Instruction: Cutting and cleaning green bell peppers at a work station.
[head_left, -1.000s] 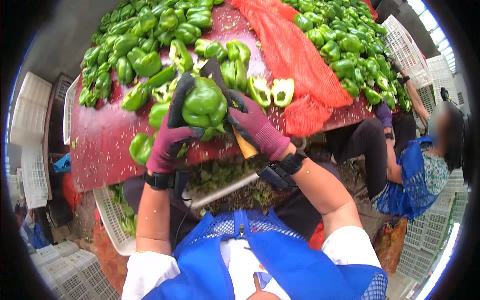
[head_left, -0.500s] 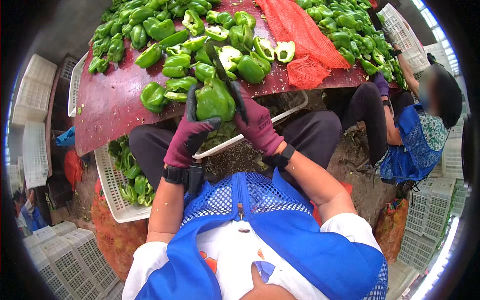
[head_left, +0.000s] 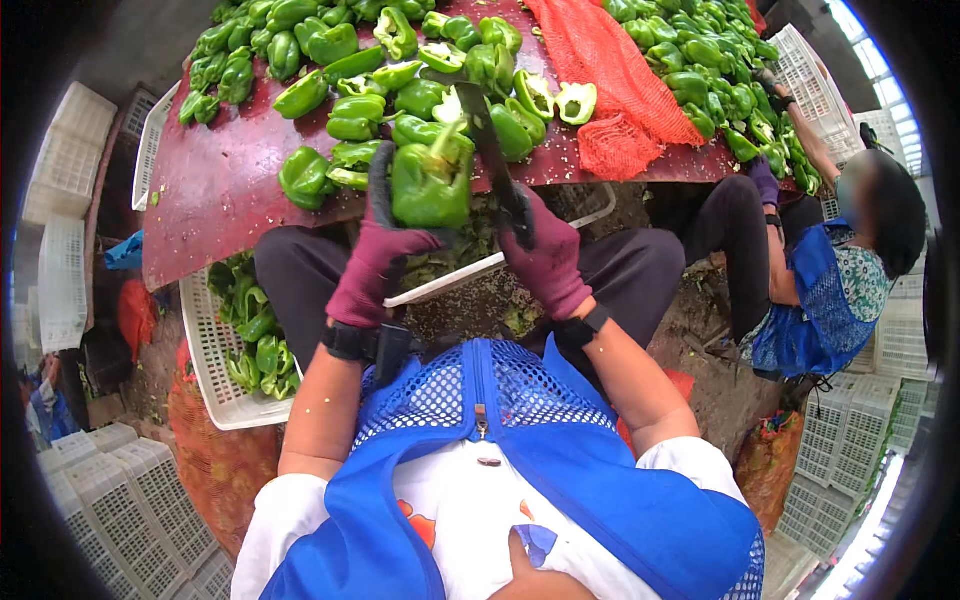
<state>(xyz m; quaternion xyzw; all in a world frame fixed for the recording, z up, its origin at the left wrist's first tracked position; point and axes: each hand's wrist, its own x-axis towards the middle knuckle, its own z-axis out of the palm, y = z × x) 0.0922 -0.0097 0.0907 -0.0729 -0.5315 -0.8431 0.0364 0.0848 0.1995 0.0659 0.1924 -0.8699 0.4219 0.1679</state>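
In its maroon-and-black glove, my left hand (head_left: 385, 250) is wrapped round a whole green bell pepper (head_left: 432, 188), its stem end turned up. Just right of the pepper, my right hand (head_left: 545, 250) grips the dark handle of a knife (head_left: 488, 150). The long dark blade points up and away, close to the pepper's right side; whether it touches cannot be told. Beyond my hands, whole and halved green peppers (head_left: 355, 118) lie on the dark red tabletop (head_left: 225, 185), some showing pale insides.
A red mesh sack (head_left: 625, 85) lies across the table beside another pepper heap (head_left: 690, 60). At lower left stands a white crate (head_left: 215, 370) holding peppers; a white container (head_left: 470, 268) sits under the table edge. To the right, a co-worker (head_left: 830, 290) sits near stacked crates (head_left: 850, 430).
My right hand has moved right and slightly down, taking the knife away from behind the pepper to its right side. My left hand has turned the pepper so its stem shows on top.
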